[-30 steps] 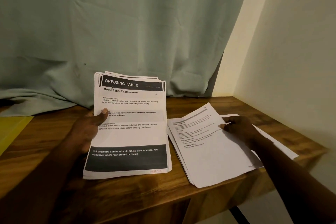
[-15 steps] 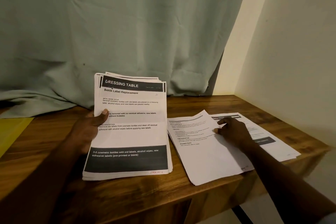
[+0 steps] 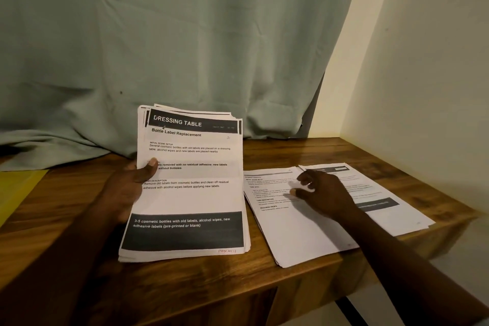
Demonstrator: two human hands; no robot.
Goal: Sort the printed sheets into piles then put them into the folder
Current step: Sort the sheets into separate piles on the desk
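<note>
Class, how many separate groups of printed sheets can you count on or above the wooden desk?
3: a thick stack propped up in the left hand, a pile lying flat under the right hand, and another pile behind it at the desk's right edge.

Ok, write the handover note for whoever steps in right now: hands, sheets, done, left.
Left hand: holds the unsorted stack tilted up, its lower edge on the wooden table, thumb on the "Dressing Table" top page.
Right hand: open, fingers spread over the two piles, gripping nothing.
Near pile and far pile lie overlapping at the table's right.
Done: two piles started.
Left: sort the held stack, then file everything. The yellow sheet at the left edge may be the folder.
</note>
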